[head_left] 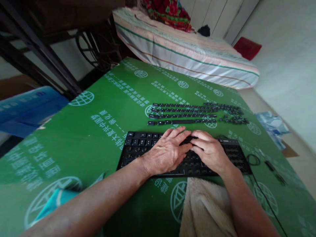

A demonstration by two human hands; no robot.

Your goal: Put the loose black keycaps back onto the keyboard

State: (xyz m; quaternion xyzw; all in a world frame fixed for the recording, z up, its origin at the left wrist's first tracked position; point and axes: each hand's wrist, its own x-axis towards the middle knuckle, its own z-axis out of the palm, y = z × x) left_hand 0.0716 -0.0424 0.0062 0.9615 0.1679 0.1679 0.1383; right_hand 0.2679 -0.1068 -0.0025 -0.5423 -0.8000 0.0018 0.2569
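Note:
A black keyboard (125, 154) lies on the green table, with keycaps on its upper left rows and bare key sockets across much of the rest. Over its middle, my left hand (168, 153) rests palm down, fingers stretched toward the top row and slightly apart. My right hand (209, 148) reaches in from the right, its bent fingers drawn together by the top row, close to my left fingertips. Whatever is between those right fingers is hidden. Beyond the keyboard, loose black keycaps (182, 121) are laid out in rows, with a looser cluster (237, 112) at their right.
The green table (111, 105) has printed white lettering. A beige cloth (204, 207) lies at the near edge, a teal cloth (59, 197) at near left. A cable (266, 197) and a small dark tool-like object (270, 165) lie right. A bed (185, 62) stands behind.

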